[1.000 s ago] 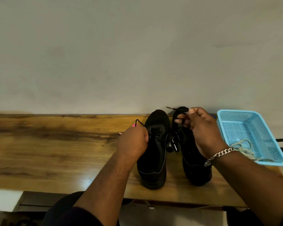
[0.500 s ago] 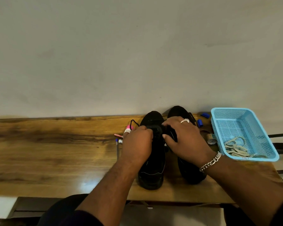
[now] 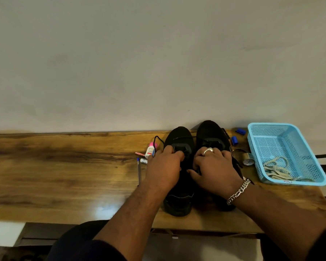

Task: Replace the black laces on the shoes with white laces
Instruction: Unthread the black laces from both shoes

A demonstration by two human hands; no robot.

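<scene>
I see left hand [image 3: 163, 167] curled on left shoe [image 3: 179, 194] lacing, grip unclear. Right hand [image 3: 214, 171] spread flat over right shoe [image 3: 211, 132]. White laces [image 3: 277, 169] in basket [image 3: 297, 183], right of it.

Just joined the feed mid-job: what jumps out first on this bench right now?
A pair of black shoes stands side by side at the back of the wooden table, with the left hand and the right hand both working at their laces. To the right sits a light blue basket holding pale laces. Small clutter, including a pink-capped bottle, lies left of the shoes.
</scene>
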